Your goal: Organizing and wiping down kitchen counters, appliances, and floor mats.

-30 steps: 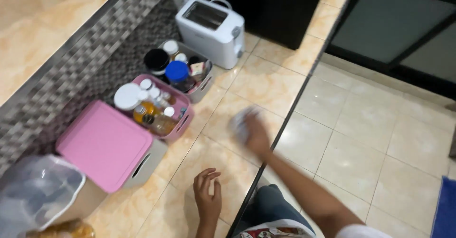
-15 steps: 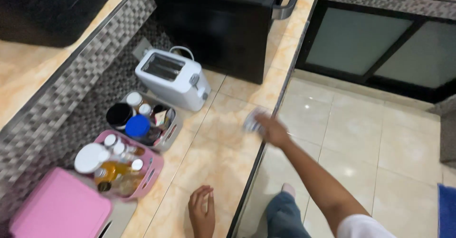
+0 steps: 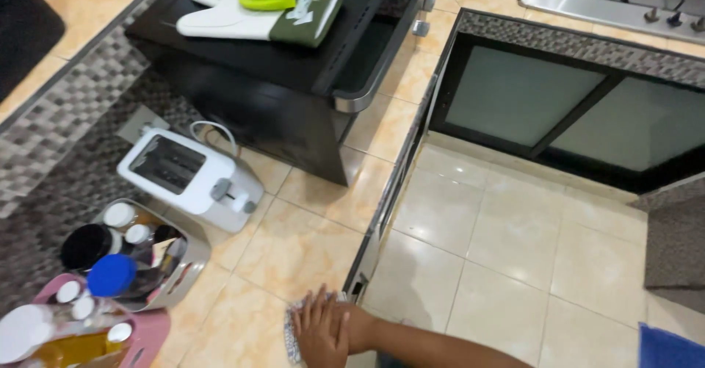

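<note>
Marbled orange tile bench (image 3: 308,243) carries a white toaster (image 3: 187,177). Right hand (image 3: 323,331), a second ago reaching far along the edge, now presses flat and open on the crumpled pale cloth (image 3: 292,335) nearer the body; left hand is out of view.

Open tabletop down the middle, blocked left and far

Bare tabletop (image 3: 308,243) lies between the hand (image 3: 323,333) on a cloth (image 3: 291,336) near and the black oven (image 3: 279,81) far; toaster (image 3: 189,178), grey bin (image 3: 180,265) and pink bin (image 3: 143,338) crowd the left.
</note>
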